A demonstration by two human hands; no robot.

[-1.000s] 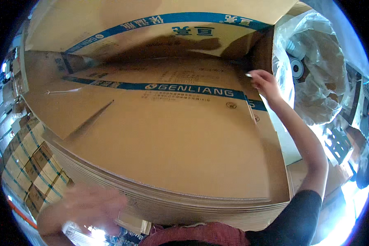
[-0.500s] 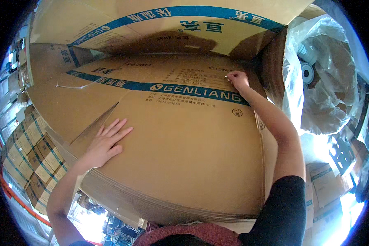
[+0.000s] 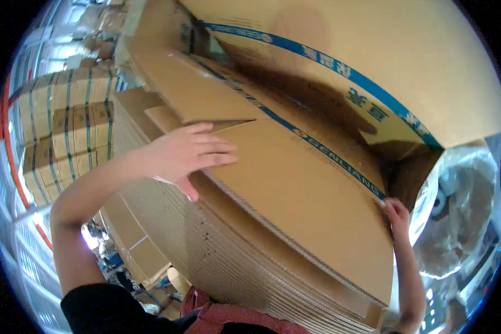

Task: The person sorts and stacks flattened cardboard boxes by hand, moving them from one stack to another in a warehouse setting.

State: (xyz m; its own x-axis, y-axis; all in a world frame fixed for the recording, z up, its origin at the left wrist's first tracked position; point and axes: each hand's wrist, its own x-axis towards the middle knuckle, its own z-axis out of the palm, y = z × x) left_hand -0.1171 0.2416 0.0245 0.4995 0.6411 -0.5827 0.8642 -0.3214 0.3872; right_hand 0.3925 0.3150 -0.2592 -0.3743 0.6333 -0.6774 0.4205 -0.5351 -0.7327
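A tall stack of flattened brown cardboard boxes (image 3: 206,250) with blue printed bands fills the view. My left hand (image 3: 192,153) grips the near left edge of the top flattened box (image 3: 300,195), fingers spread on top and thumb under it. My right hand (image 3: 396,214) holds that sheet's far right edge. The sheet is lifted a little off the stack at the near side. An upright cardboard panel (image 3: 373,61) with a blue band stands behind the stack.
Stacks of strapped cardboard cartons (image 3: 67,133) stand at the left. A clear plastic bag (image 3: 467,222) with round white parts inside sits at the right, close to my right hand. More flat cardboard (image 3: 133,250) lies low beside the stack.
My view has swung left and tilted. My left hand moved from lying flat on the top sheet to gripping its edge. My right hand shifted from the blue band to the sheet's right edge.
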